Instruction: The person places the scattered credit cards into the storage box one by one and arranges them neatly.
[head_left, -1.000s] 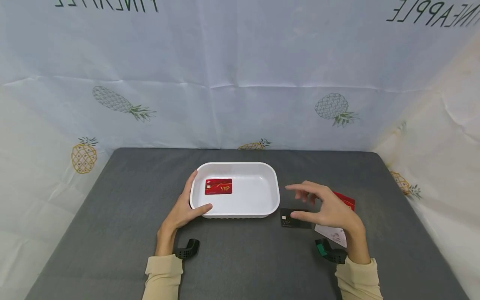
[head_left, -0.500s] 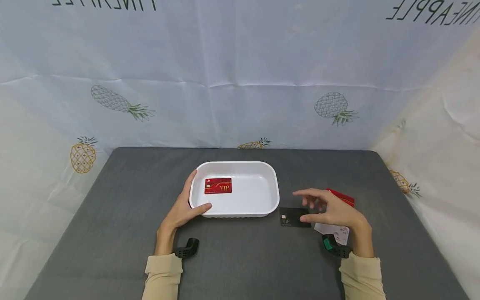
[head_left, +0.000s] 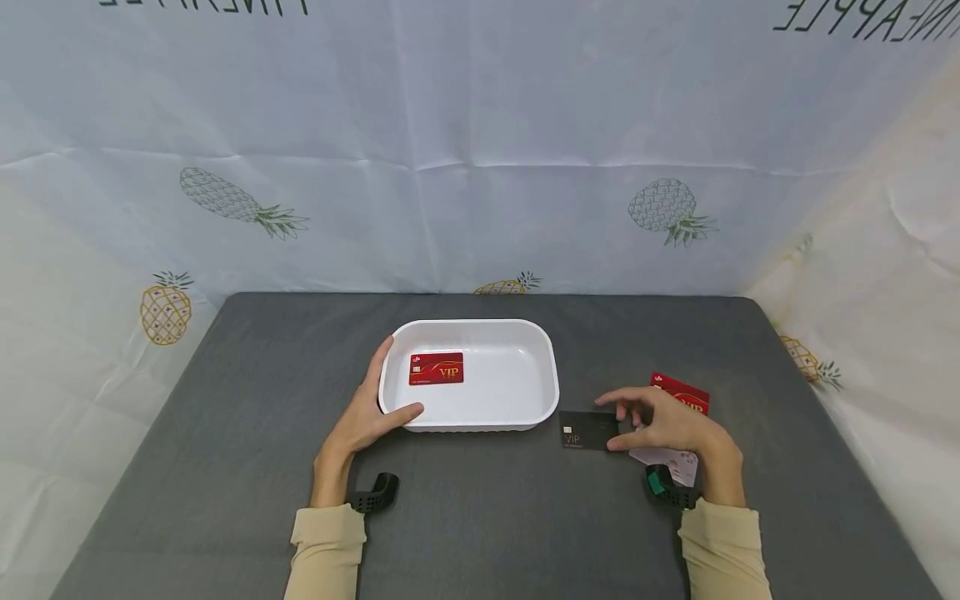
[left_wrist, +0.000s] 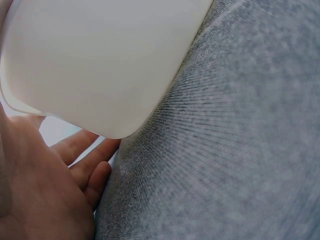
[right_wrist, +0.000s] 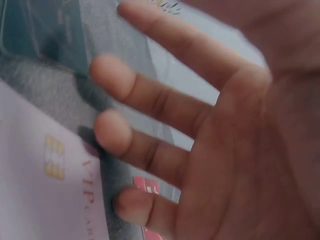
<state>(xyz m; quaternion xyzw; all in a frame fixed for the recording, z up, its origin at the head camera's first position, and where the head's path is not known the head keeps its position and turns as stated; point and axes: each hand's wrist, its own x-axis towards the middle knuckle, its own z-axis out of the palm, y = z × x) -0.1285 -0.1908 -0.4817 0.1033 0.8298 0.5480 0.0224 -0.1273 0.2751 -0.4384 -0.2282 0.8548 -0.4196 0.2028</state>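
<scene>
The work looked only partly done: one red card [head_left: 437,369] lay face up in the left half of the white tray [head_left: 502,387], while three cards lay outside it. These were a black card [head_left: 581,430] just beside the tray's near right corner, a pale card [head_left: 678,462] partly under the right hand [head_left: 671,427], and a second red card [head_left: 688,394] behind that hand, all on the grey table [head_left: 480,521]. If the tray was meant for all four, about a quarter was finished.

The left hand [head_left: 363,423] held the tray's left end, its thumb over the near rim and its fingers spread along the outside wall. The right hand's fingers were spread and half bent, pinching nothing. Its thumb tip was at the black card's right end, though the view was too poor to tell whether it touched; that card had not yet been lifted.
</scene>
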